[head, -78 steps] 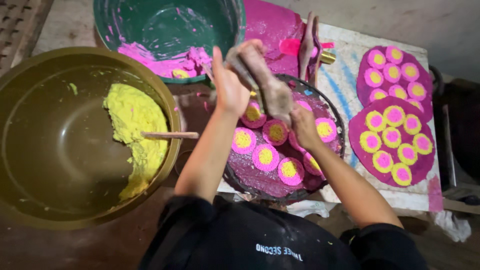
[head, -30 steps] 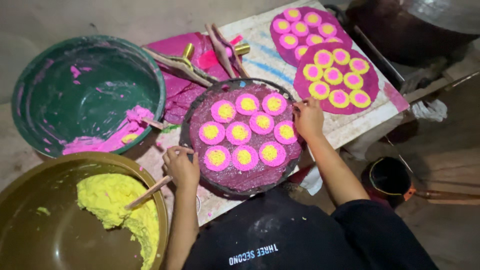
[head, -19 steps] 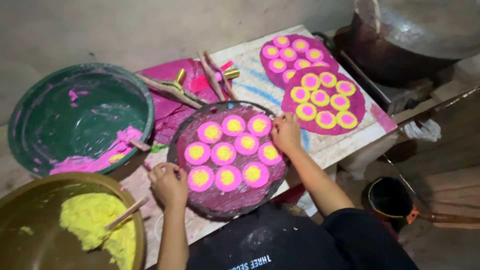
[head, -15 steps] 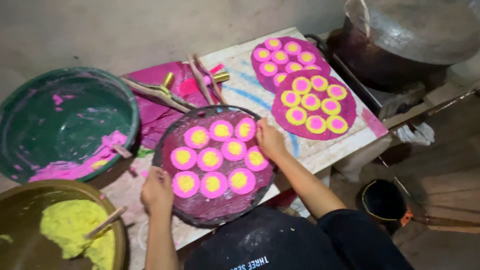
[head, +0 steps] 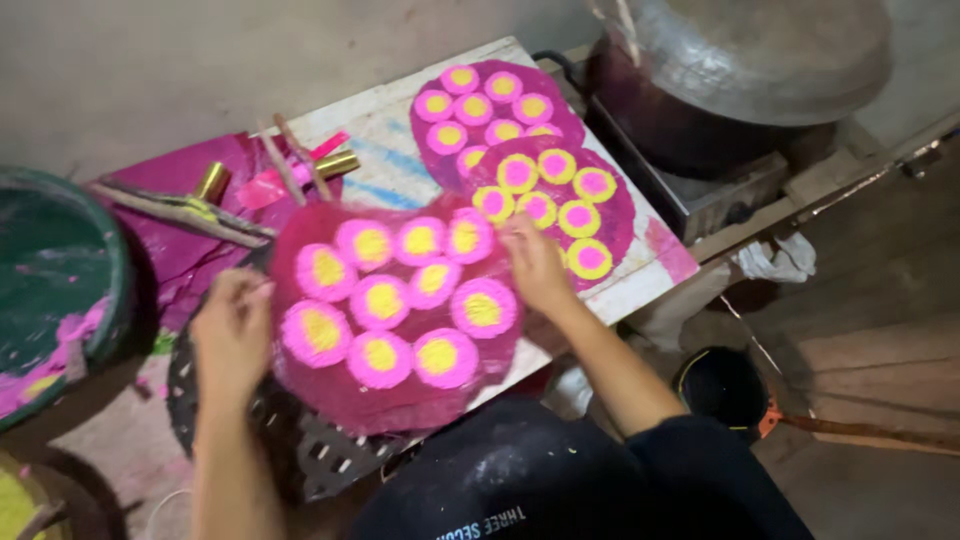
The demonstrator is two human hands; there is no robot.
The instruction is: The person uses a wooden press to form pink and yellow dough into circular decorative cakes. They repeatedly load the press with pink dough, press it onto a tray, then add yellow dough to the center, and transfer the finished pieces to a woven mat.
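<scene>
- The left hand (head: 232, 335) grips the left edge of a round magenta sheet (head: 395, 310), fingers closed on its rim.
- The right hand (head: 535, 265) clamps the sheet's right edge the same way.
- The sheet carries pink discs with yellow centres (head: 381, 300) and is held just above a dark perforated tray (head: 300, 450).
- Beyond it, two similar sheets (head: 530, 165) lie overlapping on a pale board (head: 400, 150).
- A green basin (head: 60, 290) stands at the left; a large metal pot (head: 740, 60) stands at the upper right.
</scene>
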